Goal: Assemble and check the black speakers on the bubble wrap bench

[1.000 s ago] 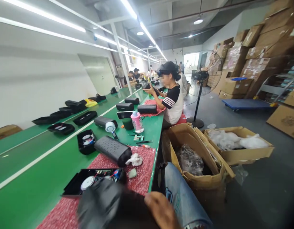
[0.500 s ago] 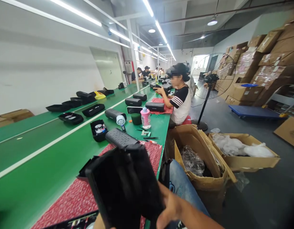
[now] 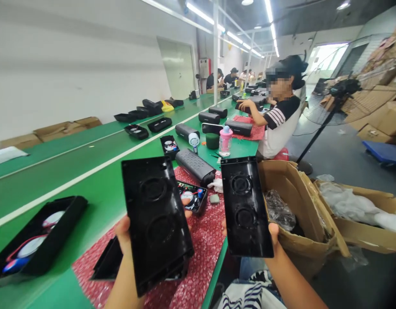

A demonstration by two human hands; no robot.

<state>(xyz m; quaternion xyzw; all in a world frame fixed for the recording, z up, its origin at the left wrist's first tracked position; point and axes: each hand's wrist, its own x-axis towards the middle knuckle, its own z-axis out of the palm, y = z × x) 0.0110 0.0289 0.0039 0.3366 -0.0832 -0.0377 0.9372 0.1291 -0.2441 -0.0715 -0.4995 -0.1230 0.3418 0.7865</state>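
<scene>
The left hand (image 3: 126,240) was closed around the lower edge of a black speaker shell (image 3: 155,219), thumb on its left side and fingertips showing at its right, holding it upright and slightly tilted above the red bubble-wrap mat (image 3: 204,240). The right hand (image 3: 272,240) gripped a second black shell (image 3: 246,207) from below and behind, its thumb at the lower right corner, so that this shell stood upright just over the bench's near edge. Both shells showed two round speaker recesses on the side facing the camera, and they were held apart, side by side. Between them on the mat lay an open shell with wiring and a round driver (image 3: 191,198), and behind it a closed dark speaker (image 3: 195,166) lying on its side. A pink bottle (image 3: 225,141) stood farther along the green bench (image 3: 72,184). At the far left lay another open shell with coloured wires (image 3: 33,240). To the right of the bench stood an open cardboard box (image 3: 300,214) with plastic wrapping inside. A co-worker in a striped-sleeve shirt (image 3: 279,124) sat farther down the line.
</scene>
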